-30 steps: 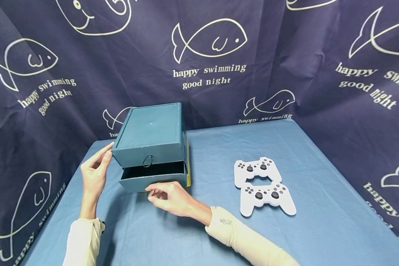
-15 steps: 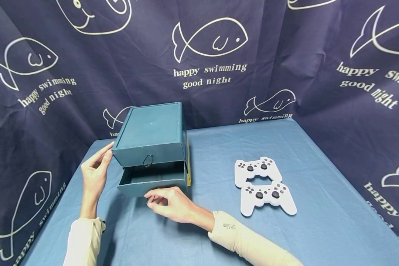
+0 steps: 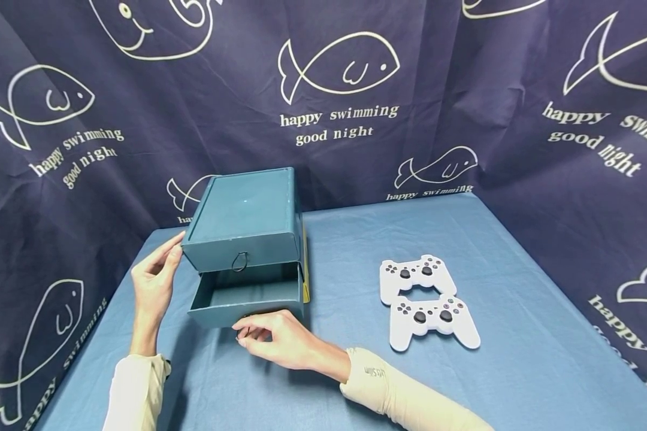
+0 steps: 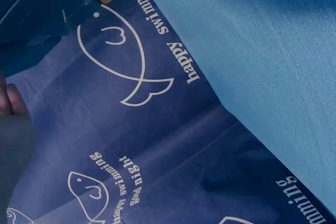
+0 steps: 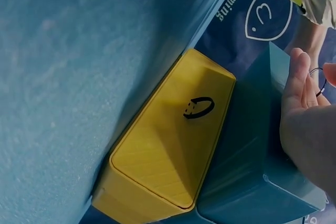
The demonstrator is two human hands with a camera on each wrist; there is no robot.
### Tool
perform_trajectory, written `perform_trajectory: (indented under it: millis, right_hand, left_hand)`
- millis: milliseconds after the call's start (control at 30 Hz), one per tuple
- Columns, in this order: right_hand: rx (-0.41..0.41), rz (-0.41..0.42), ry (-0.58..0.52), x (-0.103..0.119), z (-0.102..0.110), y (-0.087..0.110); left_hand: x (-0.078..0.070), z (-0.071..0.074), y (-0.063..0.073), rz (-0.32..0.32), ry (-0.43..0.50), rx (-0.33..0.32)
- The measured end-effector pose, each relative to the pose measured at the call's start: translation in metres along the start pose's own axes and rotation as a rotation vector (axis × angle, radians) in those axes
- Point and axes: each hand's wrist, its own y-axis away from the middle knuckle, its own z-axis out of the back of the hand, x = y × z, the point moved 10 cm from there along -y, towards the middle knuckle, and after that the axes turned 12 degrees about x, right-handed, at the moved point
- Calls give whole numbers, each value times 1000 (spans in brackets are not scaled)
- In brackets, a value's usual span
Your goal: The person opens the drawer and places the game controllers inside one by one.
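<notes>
A teal drawer box (image 3: 245, 203) stands at the back left, its top drawer closed with a loop pull (image 3: 239, 261) hanging in front. Below it, a teal drawer (image 3: 215, 314) is pulled partway out, and its visible inside holds nothing. My right hand (image 3: 288, 341) pinches this drawer's thin dark ring pull (image 5: 324, 86) between thumb and fingers. With fairly straight fingers, my left hand (image 3: 153, 278) touches the box's left front corner. The left wrist view shows only fingertips (image 4: 14, 100) at its edge.
A yellow drawer (image 5: 157, 145) with a black loop sits closed beneath the teal one. Two white game controllers (image 3: 417, 275) (image 3: 434, 320) lie on the blue cloth (image 3: 350, 239) to the right. A dark fish-print curtain (image 3: 345, 161) rises behind and at both sides.
The lower teal drawer has slid further out toward me, with my right hand drawing back on its ring. More of its inside shows. My left hand has stayed at the corner.
</notes>
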Motion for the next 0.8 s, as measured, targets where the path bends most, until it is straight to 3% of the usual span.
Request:
perform_trajectory:
  millis: [800]
  right_hand:
    - [48,-15,12,12,-14,10]
  left_hand:
    - [1,-1,0,-30,48,10]
